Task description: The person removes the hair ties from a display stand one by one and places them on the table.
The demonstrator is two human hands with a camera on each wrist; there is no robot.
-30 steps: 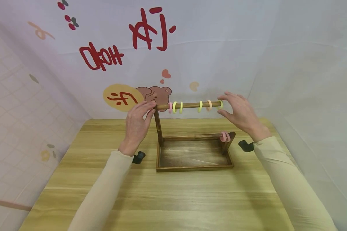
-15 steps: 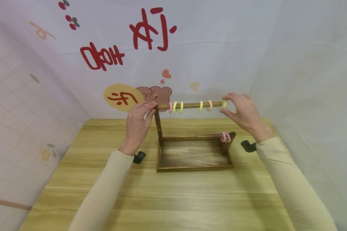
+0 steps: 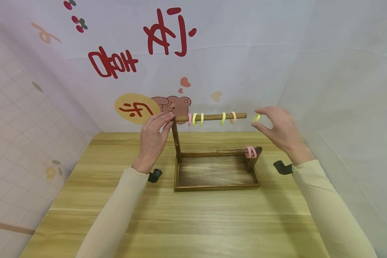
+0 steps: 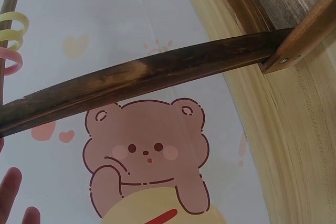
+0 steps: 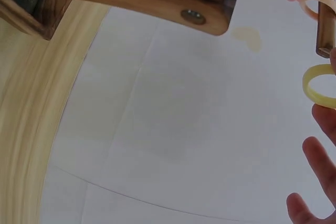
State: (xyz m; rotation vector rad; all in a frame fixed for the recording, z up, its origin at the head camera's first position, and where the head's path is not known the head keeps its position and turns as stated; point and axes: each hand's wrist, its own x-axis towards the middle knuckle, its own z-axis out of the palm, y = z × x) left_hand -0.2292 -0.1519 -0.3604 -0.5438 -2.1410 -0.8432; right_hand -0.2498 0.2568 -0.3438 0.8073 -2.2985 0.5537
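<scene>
My right hand (image 3: pixel 282 130) pinches a yellow hair tie (image 3: pixel 256 118) between thumb and fingers, just off the free right end of the upper wooden rod (image 3: pixel 213 117). A small gap separates tie and rod tip; the right wrist view shows the same yellow tie (image 5: pixel 308 88) clear of the rod. Along the rod hang a pink tie (image 3: pixel 190 120), several yellow ones (image 3: pixel 223 118) and a peach one (image 3: pixel 233 117). With thumb and fingertips, my left hand (image 3: pixel 153 138) holds the top of the rack's left post (image 3: pixel 177 143); the exact contact is partly hidden.
The rack's tray base (image 3: pixel 216 189) stands on a wood-grain table (image 3: pixel 193 218). Its short right post (image 3: pixel 254 163) carries a lower peg (image 3: pixel 230 152) with pink hair ties (image 3: pixel 251 152). A printed white cloth (image 3: pixel 245 64) hangs behind.
The yellow hair tie has come off the rod's right end and moved right with my right hand. My left hand stays at the post; the other ties hang as before.
</scene>
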